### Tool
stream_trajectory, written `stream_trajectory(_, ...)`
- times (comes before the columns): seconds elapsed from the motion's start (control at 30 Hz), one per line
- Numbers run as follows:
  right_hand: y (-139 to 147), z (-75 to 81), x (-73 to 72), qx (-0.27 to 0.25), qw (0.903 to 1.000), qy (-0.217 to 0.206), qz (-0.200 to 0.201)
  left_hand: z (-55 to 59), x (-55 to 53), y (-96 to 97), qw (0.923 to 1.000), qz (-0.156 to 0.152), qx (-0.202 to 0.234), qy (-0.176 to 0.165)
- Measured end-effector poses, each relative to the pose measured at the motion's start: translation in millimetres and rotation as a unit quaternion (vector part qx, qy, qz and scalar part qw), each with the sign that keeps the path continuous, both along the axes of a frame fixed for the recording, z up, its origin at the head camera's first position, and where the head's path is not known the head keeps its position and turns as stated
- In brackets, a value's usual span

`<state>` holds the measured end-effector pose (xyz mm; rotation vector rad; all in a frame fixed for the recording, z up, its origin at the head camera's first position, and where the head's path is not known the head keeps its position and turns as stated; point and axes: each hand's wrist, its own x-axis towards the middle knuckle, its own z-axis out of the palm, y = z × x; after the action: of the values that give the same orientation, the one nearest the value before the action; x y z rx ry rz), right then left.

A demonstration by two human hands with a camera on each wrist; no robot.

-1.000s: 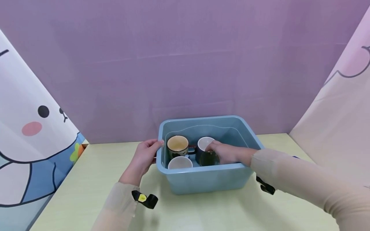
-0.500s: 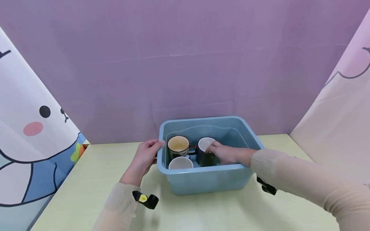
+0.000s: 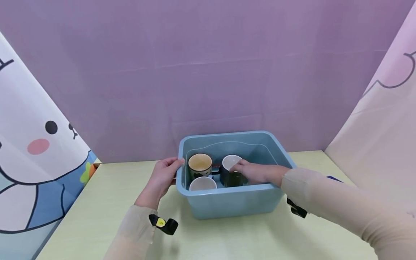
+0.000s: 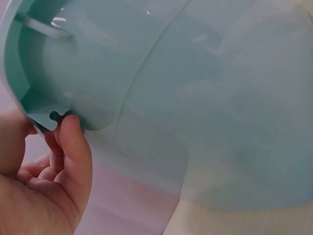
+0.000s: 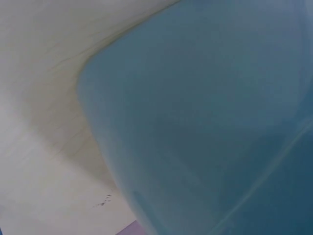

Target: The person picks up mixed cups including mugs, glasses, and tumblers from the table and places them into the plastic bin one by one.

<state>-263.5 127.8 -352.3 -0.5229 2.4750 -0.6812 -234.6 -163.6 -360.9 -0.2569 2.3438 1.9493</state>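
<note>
A light blue plastic tub (image 3: 227, 202) stands on the table with several mugs inside. My left hand (image 3: 162, 177) grips its left rim, thumb on top; the left wrist view shows fingers (image 4: 76, 142) curled under the rim. My right hand (image 3: 256, 171) reaches over the front right rim and holds a dark mug (image 3: 232, 178) with a white inside, which stands upright. Left of it are a mug with a cream inside (image 3: 199, 162) and a black handle, and a white-lined mug (image 3: 203, 183) near the front wall. The right wrist view shows only the tub's outer wall (image 5: 195, 107), not the hand.
The pale wooden table (image 3: 113, 195) extends around the tub. A purple cloth wall (image 3: 208, 72) rises close behind it, with cartoon-printed panels at left and right. A small dark blue thing (image 3: 334, 178) shows partly behind the right sleeve.
Hardly anything differs. Both hands keep their places on the rim and the dark mug; the right forearm shifts very slightly, and the view moves a little.
</note>
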Motion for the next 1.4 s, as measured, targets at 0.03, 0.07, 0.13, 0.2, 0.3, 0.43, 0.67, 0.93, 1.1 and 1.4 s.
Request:
stream_trajectory(0.03,1,1.0,0.4,0.011,0.9998,0.011,0.015,-0.2,0.0,-0.5,1.0,0.0,-0.001,0.0)
stream_trajectory(0.07,2,2.0,0.7,0.023,0.9989,0.024,0.032,-0.3,-0.1,-0.8,1.0,-0.001,-0.002,0.0)
stream_trajectory(0.13,4,4.1,1.3,0.049,0.9951,0.058,0.063,-0.4,-0.1,-1.3,1.0,-0.003,-0.002,-0.001)
stream_trajectory(0.2,5,6.3,1.9,0.067,0.9905,0.087,0.082,-0.4,-0.3,-1.7,1.0,-0.004,-0.002,0.0)
stream_trajectory(0.3,8,9.2,2.7,0.075,0.9864,0.11,0.096,0.2,-0.4,-1.9,1.0,-0.004,-0.001,0.0)
stream_trajectory(0.43,11,12.0,3.7,0.069,0.9867,0.108,0.1,1.0,-0.4,-1.9,1.0,-0.006,-0.001,0.0)
stream_trajectory(0.67,18,15.5,4.0,0.057,0.9863,0.115,0.104,0.8,-0.4,-1.6,1.0,-0.005,-0.001,-0.001)
stream_trajectory(0.93,22,18.0,3.7,0.052,0.9833,0.141,0.103,1.0,-0.3,-1.4,1.0,-0.007,-0.005,0.003)
stream_trajectory(1.1,27,20.2,5.3,0.038,0.9821,0.152,0.104,2.1,-0.7,-1.2,1.0,-0.007,-0.005,0.002)
stream_trajectory(1.4,34,21.5,9.4,0.005,0.9821,0.166,0.089,2.5,-1.9,-3.1,0.9999,-0.013,-0.009,0.005)
